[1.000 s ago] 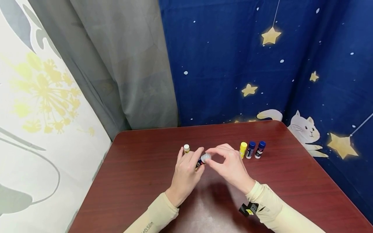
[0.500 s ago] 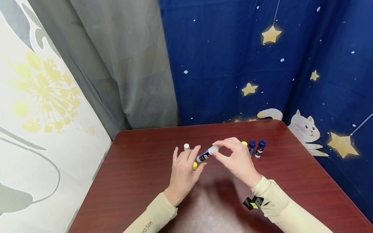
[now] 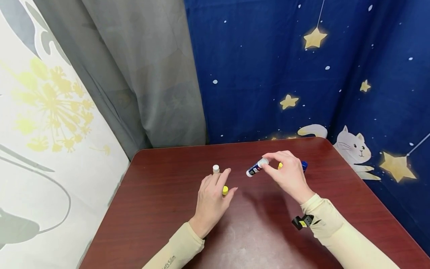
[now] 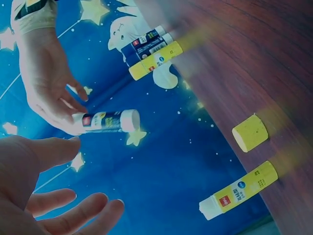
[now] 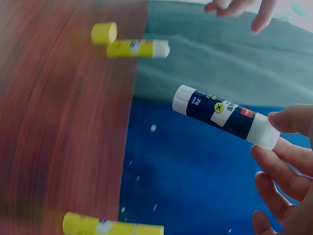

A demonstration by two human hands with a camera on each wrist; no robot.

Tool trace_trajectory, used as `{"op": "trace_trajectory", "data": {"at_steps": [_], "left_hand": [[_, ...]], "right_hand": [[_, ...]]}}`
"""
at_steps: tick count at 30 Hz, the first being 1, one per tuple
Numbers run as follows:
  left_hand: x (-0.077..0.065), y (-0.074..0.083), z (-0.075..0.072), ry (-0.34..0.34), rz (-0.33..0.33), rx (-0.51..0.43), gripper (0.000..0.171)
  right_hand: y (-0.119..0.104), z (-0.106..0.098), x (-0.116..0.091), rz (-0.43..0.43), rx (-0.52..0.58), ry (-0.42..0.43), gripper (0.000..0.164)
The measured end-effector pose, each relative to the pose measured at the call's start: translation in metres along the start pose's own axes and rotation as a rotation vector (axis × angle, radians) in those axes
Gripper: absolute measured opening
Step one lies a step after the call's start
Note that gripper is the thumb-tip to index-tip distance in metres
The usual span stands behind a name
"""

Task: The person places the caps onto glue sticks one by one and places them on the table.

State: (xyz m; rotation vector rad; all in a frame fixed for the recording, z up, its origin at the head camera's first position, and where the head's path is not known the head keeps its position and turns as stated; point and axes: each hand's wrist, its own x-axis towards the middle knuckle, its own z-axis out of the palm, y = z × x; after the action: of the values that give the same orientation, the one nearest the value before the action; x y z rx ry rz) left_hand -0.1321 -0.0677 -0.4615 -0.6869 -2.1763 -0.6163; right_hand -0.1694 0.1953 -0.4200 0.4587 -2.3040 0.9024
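Note:
My right hand (image 3: pixel 288 175) pinches a navy blue glue stick (image 3: pixel 256 168) by its translucent white end, between thumb and fingertips. The stick is tilted in the air, clear of the tabletop, with its white base pointing left and down. My left hand (image 3: pixel 211 196) holds nothing; its thumb and fingers are spread. Around it stand an uncapped yellow glue stick (image 4: pixel 247 190) with a white top and a loose yellow cap (image 4: pixel 250 133). In the head view the left hand covers most of that stick.
At the right of the dark red table (image 3: pixel 161 179) a capped yellow glue stick (image 4: pixel 156 60) stands beside two blue glue sticks (image 4: pixel 146 45), partly hidden behind my right hand in the head view. Grey and blue curtains hang behind the table.
The navy glue stick has left the left hand; the right hand has carried it up and to the right. The left hand's fingers have loosened, staying in about the same place.

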Motion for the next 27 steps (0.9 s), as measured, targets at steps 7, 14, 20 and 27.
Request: {"op": "trace_trajectory", "data": {"at_steps": [7,14,20,27], "left_hand": [[-0.003,0.0,0.001,0.006,0.008,0.013,0.061],[-0.004,0.0,0.003,0.009,0.011,0.017,0.06],[-0.004,0.0,0.004,0.0,0.009,0.023,0.058],[-0.005,0.001,0.004,-0.01,0.005,0.03,0.057]], "right_hand": [[0.027,0.001,0.003,0.026,-0.087,-0.041,0.021],[0.044,0.002,0.004,0.02,-0.16,-0.076,0.017],[0.054,0.005,0.003,0.038,-0.176,-0.113,0.019],[0.063,0.009,0.004,0.028,-0.231,-0.147,0.019]]}}
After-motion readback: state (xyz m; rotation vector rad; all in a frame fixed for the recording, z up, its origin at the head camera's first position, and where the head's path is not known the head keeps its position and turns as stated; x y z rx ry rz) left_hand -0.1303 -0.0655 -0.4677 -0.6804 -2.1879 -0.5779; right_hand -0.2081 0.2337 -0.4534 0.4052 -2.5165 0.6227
